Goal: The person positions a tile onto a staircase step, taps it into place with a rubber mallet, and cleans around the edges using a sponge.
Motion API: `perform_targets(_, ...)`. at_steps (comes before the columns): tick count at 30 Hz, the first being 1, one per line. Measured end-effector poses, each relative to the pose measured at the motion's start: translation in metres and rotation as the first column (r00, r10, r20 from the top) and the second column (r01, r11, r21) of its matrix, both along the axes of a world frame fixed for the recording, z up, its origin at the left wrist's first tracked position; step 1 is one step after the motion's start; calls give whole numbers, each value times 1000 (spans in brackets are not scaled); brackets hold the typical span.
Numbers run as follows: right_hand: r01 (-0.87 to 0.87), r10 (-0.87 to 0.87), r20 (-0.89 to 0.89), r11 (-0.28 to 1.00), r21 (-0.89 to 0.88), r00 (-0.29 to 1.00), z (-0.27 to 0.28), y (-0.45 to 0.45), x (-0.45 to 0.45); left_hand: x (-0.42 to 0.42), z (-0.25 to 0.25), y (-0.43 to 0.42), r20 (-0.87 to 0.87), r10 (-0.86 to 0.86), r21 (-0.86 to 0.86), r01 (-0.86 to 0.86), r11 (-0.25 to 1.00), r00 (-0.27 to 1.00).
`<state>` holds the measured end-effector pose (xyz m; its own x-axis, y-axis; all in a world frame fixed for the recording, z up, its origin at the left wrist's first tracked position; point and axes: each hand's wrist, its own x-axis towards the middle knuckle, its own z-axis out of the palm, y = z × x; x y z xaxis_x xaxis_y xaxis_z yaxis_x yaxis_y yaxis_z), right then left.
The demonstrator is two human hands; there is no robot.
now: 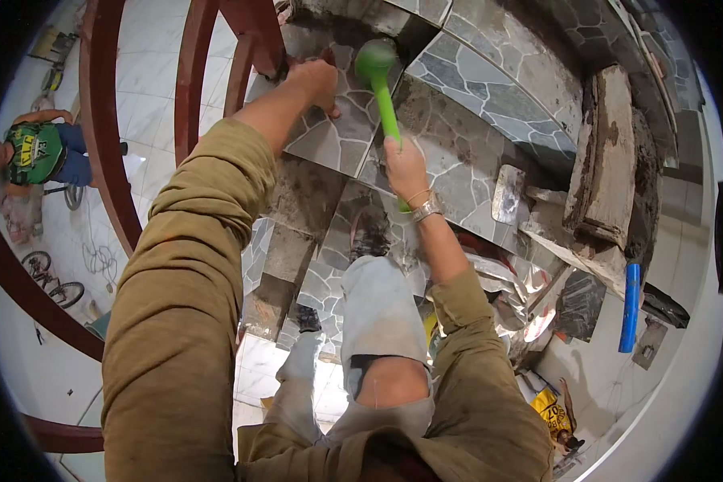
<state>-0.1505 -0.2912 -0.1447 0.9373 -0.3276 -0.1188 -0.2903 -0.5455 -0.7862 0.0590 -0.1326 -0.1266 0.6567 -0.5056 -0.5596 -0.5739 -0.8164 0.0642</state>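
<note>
My right hand is closed round the handle of a green mallet, whose round head is above a stone-patterned stair tile. To the left, my left hand lies on the same tile beside the foot of a dark red railing post. Its fingers are spread, partly hidden by the wrist, and hold nothing visible. The mallet head and my left hand are apart. More patterned tiles cover the steps around both hands.
A trowel lies at right near a rough wooden block. A blue tube is lower right. Curved red railings stand at left. Beyond them is a person in a green shirt; another in yellow is lower right.
</note>
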Motion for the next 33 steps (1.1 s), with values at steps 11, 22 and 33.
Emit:
perform_targets(11, -17, 18, -96, 1000, 10, 995, -22, -9, 0, 8, -24, 6, 131, -84, -96, 97, 991, 988)
perform_targets(22, 34, -28, 135, 999, -39, 990, 11, 9, -9, 3, -7, -5, -28, -7, -17, 6, 1000, 1000)
perform_targets(33, 12, -12, 11, 1000, -3, 1000, 5, -2, -6, 3, -6, -2, 22, -68, -103, 70, 992, 997)
